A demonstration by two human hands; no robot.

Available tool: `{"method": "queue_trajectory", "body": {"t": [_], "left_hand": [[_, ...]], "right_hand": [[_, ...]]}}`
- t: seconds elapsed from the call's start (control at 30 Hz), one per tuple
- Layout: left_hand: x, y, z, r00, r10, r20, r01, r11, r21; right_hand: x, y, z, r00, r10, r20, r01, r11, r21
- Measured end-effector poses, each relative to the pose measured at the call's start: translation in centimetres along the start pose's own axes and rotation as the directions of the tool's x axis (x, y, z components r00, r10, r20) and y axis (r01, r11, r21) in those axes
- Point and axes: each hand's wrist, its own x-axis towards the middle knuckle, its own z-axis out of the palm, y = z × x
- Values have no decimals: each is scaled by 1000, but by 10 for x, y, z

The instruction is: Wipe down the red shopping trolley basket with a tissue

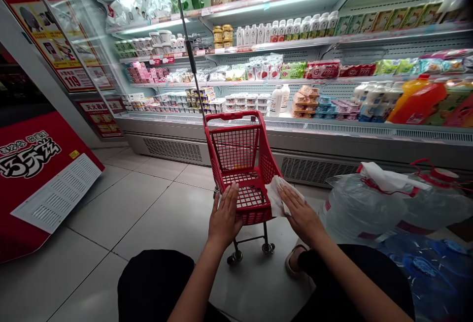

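A small red shopping cart (236, 150) with a plastic grid basket stands on wheels between my knees and the chilled shelves. My left hand (224, 213) lies on the left of the basket's near end, its fingers stretched out and holding nothing. My right hand (300, 213) presses a white cloth or tissue (274, 195) against the basket's right side near the front corner. The fingers of that hand are extended over it. A thin dark pole (190, 56) rises from the cart's far left corner. Only the grid floor shows inside the basket.
A refrigerated display (332, 137) full of bottles, cups and packs runs behind the cart. Large clear water jugs (362, 209) stand at my right, a white cloth (386, 177) on top, with blue water bottles (424, 268) nearer. A red cabinet (70, 159) is on the left.
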Motion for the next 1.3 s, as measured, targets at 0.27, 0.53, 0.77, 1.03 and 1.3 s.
{"method": "queue_trajectory", "body": {"t": [0.27, 0.53, 0.77, 1.03, 1.3], "left_hand": [[0, -7, 2, 1000, -4, -12, 4, 1000, 12], [0, -9, -1, 1000, -5, 4, 5, 1000, 15], [6, 5, 11, 999, -14, -42, 14, 1000, -11], [2, 0, 9, 999, -14, -35, 12, 998, -54], [1, 5, 9, 999, -33, -24, 31, 996, -81]], "right_hand": [[14, -77, 3, 974, -219, 56, 211, 969, 126], [5, -26, 3, 1000, -21, 15, 21, 999, 29], [23, -97, 11, 987, -140, 84, 128, 983, 134], [32, -68, 8, 983, -168, 77, 156, 977, 143], [29, -1, -1, 991, 78, 108, -113, 920, 374]]}}
